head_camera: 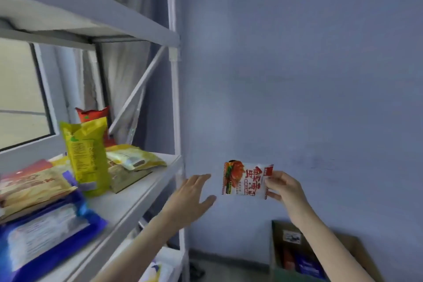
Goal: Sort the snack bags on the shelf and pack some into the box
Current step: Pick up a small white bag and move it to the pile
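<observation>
Left hand: raised, back toward the camera, fingers straight and held together, thumb spread out below them; it holds nothing and touches nothing. Left forearm bare, rising from the lower frame edge toward upper right. Right hand: raised at the same height, thumb and fingers pinching the right edge of a small snack packet, held upright and facing the camera. Right forearm bare, rising from the lower right corner. Hands apart, with a gap between left fingertips and packet.

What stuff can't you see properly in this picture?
Head view:
- Cardboard box: contents mostly hidden behind the right forearm and cut by the bottom edge.
- Blue bag: blurred, cut by the left edge.
- Red bag: mostly behind the yellow bag.
</observation>
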A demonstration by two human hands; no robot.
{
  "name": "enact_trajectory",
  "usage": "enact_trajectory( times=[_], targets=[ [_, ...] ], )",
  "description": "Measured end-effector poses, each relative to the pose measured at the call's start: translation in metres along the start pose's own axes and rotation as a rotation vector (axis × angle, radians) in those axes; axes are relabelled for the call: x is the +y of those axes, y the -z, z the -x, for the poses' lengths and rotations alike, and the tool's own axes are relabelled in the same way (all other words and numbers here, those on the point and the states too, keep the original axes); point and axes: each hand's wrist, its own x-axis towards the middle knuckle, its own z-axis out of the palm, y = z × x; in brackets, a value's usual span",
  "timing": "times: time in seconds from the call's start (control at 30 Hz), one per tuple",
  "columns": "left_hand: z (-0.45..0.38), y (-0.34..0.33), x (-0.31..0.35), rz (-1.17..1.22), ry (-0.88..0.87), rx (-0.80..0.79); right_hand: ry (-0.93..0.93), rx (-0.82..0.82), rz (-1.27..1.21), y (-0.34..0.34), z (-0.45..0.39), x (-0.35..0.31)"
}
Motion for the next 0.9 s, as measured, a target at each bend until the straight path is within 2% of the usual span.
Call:
enact_trajectory(
  times=[0.2,0.4,0.57,0.9],
  targets=[
    [-0.109,-0.085,0.103,0.036,-0.145,-0.109,-0.026,0.237,0.077,0.162,-0.045,0.003],
    [-0.193,-0.166,0.183,0.062,-0.261,-0.245,-0.101,0.439,0.087,0.276,-0.080,0.028],
    [-0.267,-0.235,0.211,0.064,-0.291,-0.363,-0.173,0.440,0.138,0.328,-0.132,0.066],
    [-0.455,-0.395,0.218,0.102,-0.209,-0.526,-0.377,0.408,0.254,0.430,-0.319,0.196]
  ],
)
